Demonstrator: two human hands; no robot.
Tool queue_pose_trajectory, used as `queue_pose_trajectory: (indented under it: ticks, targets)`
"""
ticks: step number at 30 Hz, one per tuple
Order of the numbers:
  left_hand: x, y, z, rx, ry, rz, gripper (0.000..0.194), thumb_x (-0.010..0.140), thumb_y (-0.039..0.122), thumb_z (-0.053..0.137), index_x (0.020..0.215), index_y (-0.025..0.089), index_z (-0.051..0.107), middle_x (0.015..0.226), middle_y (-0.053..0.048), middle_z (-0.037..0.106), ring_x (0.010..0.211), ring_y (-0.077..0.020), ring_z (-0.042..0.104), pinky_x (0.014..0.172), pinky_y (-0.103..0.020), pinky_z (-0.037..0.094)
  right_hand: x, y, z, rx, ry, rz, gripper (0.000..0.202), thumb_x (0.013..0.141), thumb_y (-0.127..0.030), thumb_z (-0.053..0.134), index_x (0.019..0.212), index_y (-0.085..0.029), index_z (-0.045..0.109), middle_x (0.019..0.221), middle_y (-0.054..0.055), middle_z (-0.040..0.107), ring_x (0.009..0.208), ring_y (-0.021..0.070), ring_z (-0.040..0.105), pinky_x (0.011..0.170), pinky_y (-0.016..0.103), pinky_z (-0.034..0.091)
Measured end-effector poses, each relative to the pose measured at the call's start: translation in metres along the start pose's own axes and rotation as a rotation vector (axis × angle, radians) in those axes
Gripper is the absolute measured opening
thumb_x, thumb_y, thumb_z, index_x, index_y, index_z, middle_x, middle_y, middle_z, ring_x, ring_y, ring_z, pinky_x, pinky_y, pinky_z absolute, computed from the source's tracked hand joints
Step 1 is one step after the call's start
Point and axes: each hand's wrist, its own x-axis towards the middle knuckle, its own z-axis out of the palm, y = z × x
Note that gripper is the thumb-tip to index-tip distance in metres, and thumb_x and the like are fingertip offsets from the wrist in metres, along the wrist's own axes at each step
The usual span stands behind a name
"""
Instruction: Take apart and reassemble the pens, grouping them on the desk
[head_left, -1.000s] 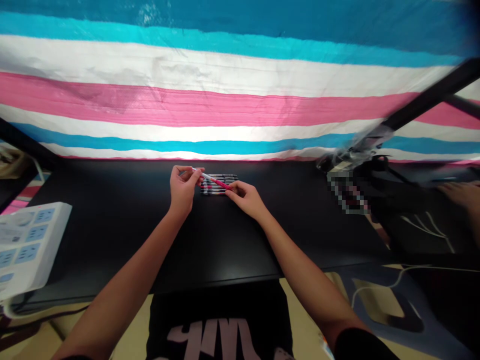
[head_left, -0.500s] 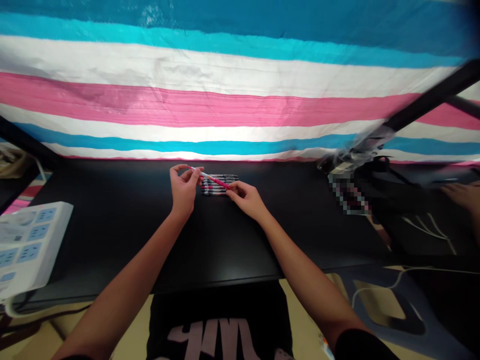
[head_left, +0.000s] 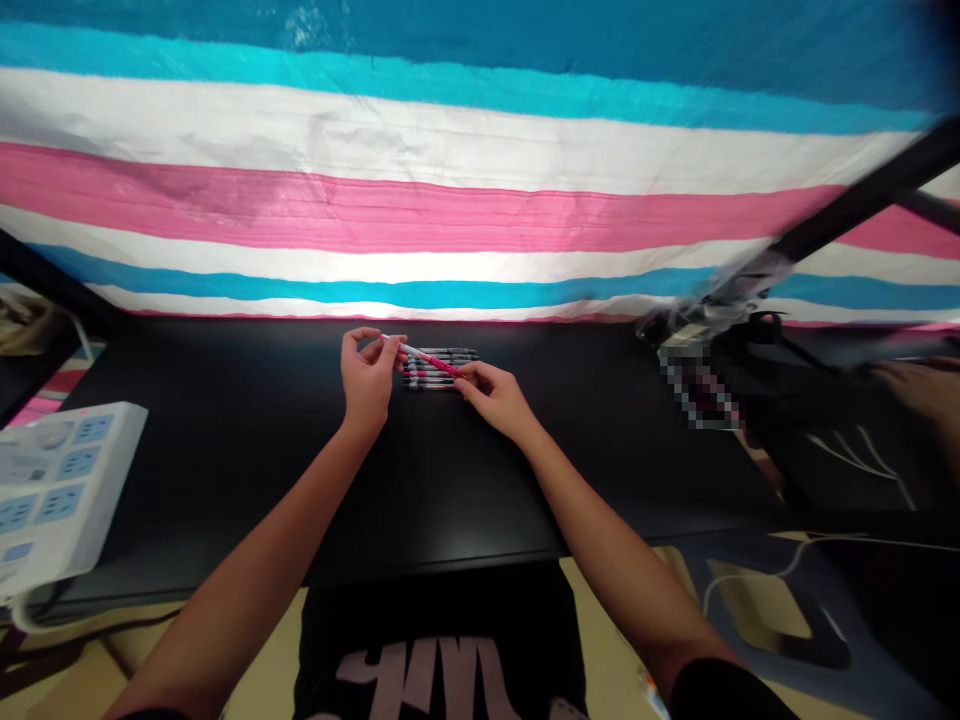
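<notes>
A pink and white pen [head_left: 435, 361] is held aslant between both hands, above a row of several pens [head_left: 431, 384] lying side by side on the black table [head_left: 442, 480]. My left hand [head_left: 366, 370] pinches its white upper end between thumb and fingers. At the lower pink end, my right hand [head_left: 491, 392] closes its thumb and fingertips on it. The pens underneath are mostly dark and clear, one with pink parts; the held pen and my fingers cover some of them.
A white power strip [head_left: 105, 480] with blue sockets stands at the table's left. Clear plastic wrapping [head_left: 739, 290] lies at the back right by a dark frame bar. Another person's hand [head_left: 915, 385] shows at the far right. A striped sheet [head_left: 465, 220] hangs behind the table.
Both of my hands keep nearly the same place and grip on the pen. The other person's hand at the far right has shifted slightly.
</notes>
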Motion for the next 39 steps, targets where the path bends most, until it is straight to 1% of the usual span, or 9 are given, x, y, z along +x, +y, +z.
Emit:
queue_pose_trajectory:
  ticks: [6,12,18,25,27,30,33,36,39]
  targets:
    - [0.001,-0.002,0.0,-0.02,0.03,-0.014,0.034,0.084,0.023,0.079,0.09,0.021,0.046,0.087,-0.007,0.077,0.065,-0.0128,0.068,0.059,-0.024,0.051,0.0,0.0,-0.001,-0.015,0.007,-0.009,0.027,0.087,-0.044,0.066,0.093,-0.018,0.071,0.073,0.002,0.064,0.065,0.0176,0.057,0.066,0.032,0.046]
    - [0.0,0.0,0.001,-0.042,0.034,-0.025,0.035,0.085,0.022,0.077,0.102,0.022,0.046,0.089,-0.005,0.077,0.066,-0.013,0.069,0.06,-0.024,0.052,0.0,0.0,0.0,-0.019,-0.003,-0.017,0.027,0.088,-0.045,0.065,0.094,-0.019,0.071,0.075,0.003,0.066,0.068,0.0182,0.059,0.067,0.032,0.049]
    - [0.0,0.0,0.0,-0.021,0.008,-0.005,0.036,0.084,0.028,0.08,0.089,0.022,0.045,0.086,-0.005,0.077,0.064,-0.0126,0.068,0.06,-0.024,0.052,0.0,-0.001,-0.001,-0.044,-0.005,-0.013,0.026,0.088,-0.045,0.065,0.092,-0.02,0.071,0.071,0.002,0.064,0.065,0.0179,0.058,0.065,0.032,0.046]
    - [-0.001,0.003,0.002,-0.026,0.001,0.018,0.034,0.085,0.026,0.08,0.097,0.022,0.048,0.087,-0.006,0.078,0.064,-0.013,0.069,0.06,-0.025,0.053,0.0,-0.003,-0.002,-0.028,0.004,-0.014,0.026,0.087,-0.044,0.065,0.092,-0.019,0.071,0.074,0.003,0.065,0.067,0.0183,0.059,0.066,0.032,0.047]
    - [-0.001,0.004,0.002,-0.024,0.002,0.036,0.035,0.084,0.027,0.081,0.094,0.022,0.048,0.085,-0.006,0.078,0.064,-0.0134,0.069,0.06,-0.025,0.054,0.0,-0.003,-0.002,-0.034,0.005,-0.018,0.026,0.087,-0.044,0.064,0.091,-0.019,0.071,0.073,0.002,0.065,0.066,0.0181,0.058,0.066,0.032,0.047]
    - [-0.001,0.003,0.001,-0.021,0.003,0.025,0.036,0.083,0.029,0.082,0.088,0.022,0.047,0.084,-0.006,0.077,0.064,-0.0134,0.069,0.06,-0.026,0.054,0.0,-0.004,-0.001,-0.05,0.007,-0.02,0.026,0.088,-0.044,0.064,0.089,-0.02,0.071,0.072,0.002,0.065,0.065,0.0179,0.058,0.065,0.031,0.046]
    - [0.0,0.003,0.0,-0.038,-0.028,-0.012,0.036,0.084,0.028,0.082,0.089,0.021,0.047,0.086,-0.007,0.077,0.065,-0.0139,0.07,0.062,-0.026,0.055,0.001,-0.002,-0.002,-0.053,0.021,-0.024,0.027,0.088,-0.045,0.063,0.09,-0.019,0.072,0.075,0.004,0.068,0.066,0.0184,0.06,0.066,0.032,0.048]
    - [0.001,0.005,-0.002,-0.039,-0.063,-0.036,0.037,0.082,0.028,0.082,0.099,0.022,0.05,0.087,-0.006,0.077,0.064,-0.0143,0.07,0.06,-0.026,0.056,0.002,0.002,-0.004,-0.061,0.051,-0.028,0.028,0.089,-0.046,0.063,0.092,-0.02,0.072,0.078,0.005,0.07,0.069,0.0195,0.062,0.068,0.033,0.05]
    - [0.002,0.008,-0.003,0.03,-0.138,-0.03,0.032,0.082,0.032,0.083,0.099,0.019,0.06,0.089,-0.008,0.078,0.066,-0.0157,0.071,0.063,-0.028,0.059,0.005,0.005,-0.011,-0.077,0.105,-0.024,0.029,0.091,-0.048,0.062,0.09,-0.02,0.072,0.076,0.004,0.069,0.069,0.0204,0.062,0.069,0.033,0.051]
